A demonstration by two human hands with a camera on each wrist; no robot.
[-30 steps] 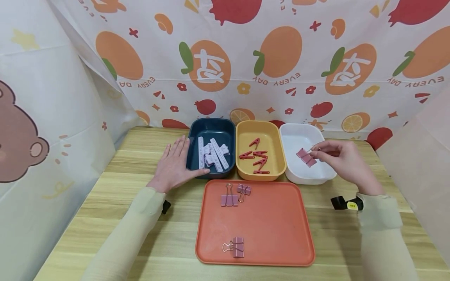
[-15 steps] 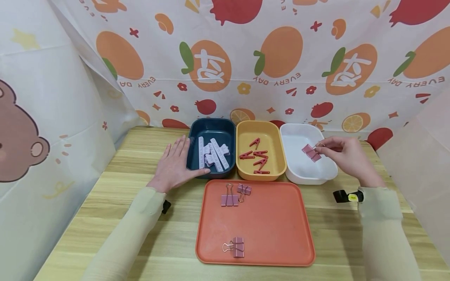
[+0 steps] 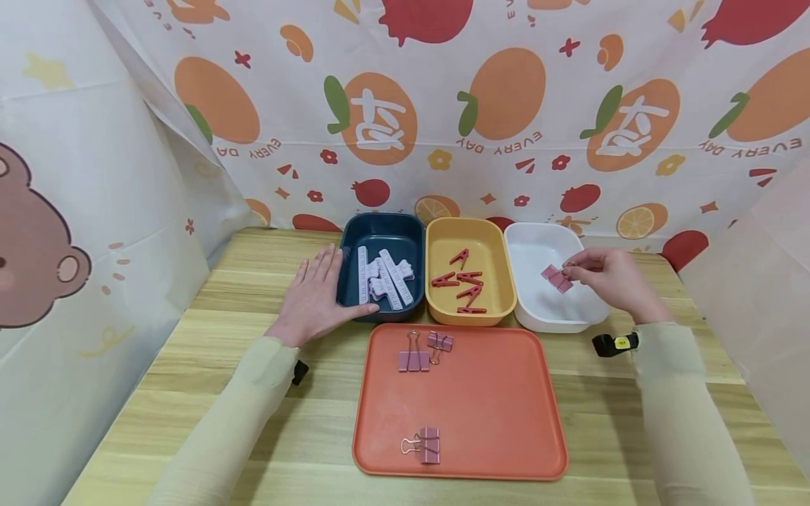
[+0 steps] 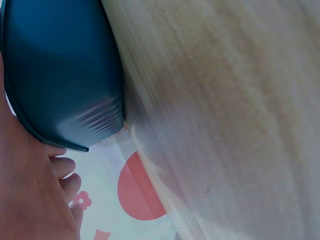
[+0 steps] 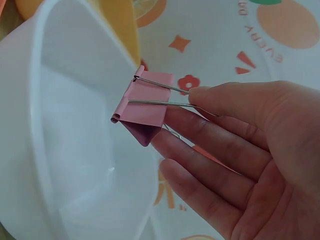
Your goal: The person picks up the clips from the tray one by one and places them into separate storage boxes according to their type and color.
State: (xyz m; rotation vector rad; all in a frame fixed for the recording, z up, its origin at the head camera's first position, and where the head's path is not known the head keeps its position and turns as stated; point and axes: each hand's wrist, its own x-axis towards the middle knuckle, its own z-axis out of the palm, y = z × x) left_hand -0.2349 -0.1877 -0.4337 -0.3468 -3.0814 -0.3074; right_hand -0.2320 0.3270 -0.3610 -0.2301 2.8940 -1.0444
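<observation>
Over the white bin point(image 3: 538, 320), my right hand point(image 3: 610, 277) pinches a pink binder clip point(image 3: 557, 279) by its wire handle. In the right wrist view the pink binder clip point(image 5: 147, 100) hangs from thumb and fingers, apart from the bin wall. My left hand point(image 3: 310, 295) rests with fingers spread against the left side of the dark blue bin point(image 3: 386, 225), its thumb across the front rim. Lilac ruler-shaped clips point(image 3: 386, 281) lie in that bin. Three pink binder clips lie on the orange tray point(image 3: 487, 407), one of them a large clip point(image 3: 414, 361) near its back edge.
Between the two outer bins stands a yellow bin point(image 3: 471, 320) with several red clothespin-like clips point(image 3: 470, 277). All three bins sit side by side on the wooden table point(image 3: 316, 436), just behind the tray. A fruit-printed curtain point(image 3: 443, 105) hangs behind them.
My right hand, with the binder clip in its pinch, shifts slightly right and then a little back left above the white bin. The left hand keeps its place.
</observation>
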